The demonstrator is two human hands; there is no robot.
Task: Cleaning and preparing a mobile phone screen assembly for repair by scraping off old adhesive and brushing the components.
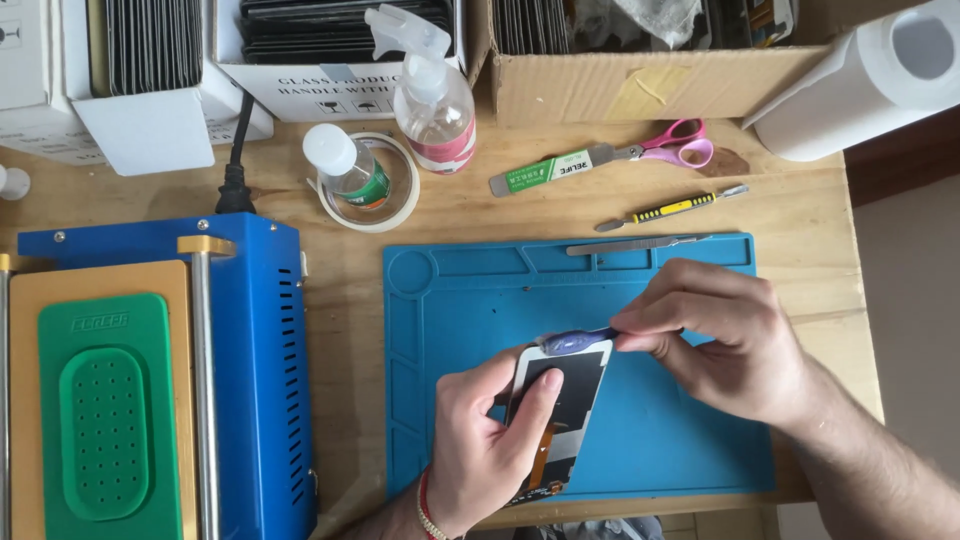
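At the far left of the frame a blue machine (255,370) sits on the wooden table (340,270), carrying an orange plate with a green perforated pad (100,405) on top and a black power cable (237,160) plugged in at its upper edge. Above it, along the upper left, stand white boxes (130,90) packed with dark flat panels. A little further right, a small clear bottle with a white cap (350,170) stands inside a ring of tape (400,205), and a clear spray bottle (430,95) stands just beside it. In the lower centre, the left hand (480,450) is closed around a phone screen panel (560,415), thumb along its face, holding it tilted above the blue work mat (470,300) (a red thread band circles that wrist). At the panel's top edge lies the tip of a blue pry tool (575,343), touching it, and the right hand (725,345) pinches the tool's other end between thumb and fingers. Above the mat, in the upper centre, lie a green-handled flat tool (545,172), pink-handled scissors (675,143), a yellow-and-black screwdriver (670,208) and metal tweezers (635,243) at the mat's upper rim. A cardboard box (650,80) sits behind these, and a white paper roll (860,85) fills the upper right corner.
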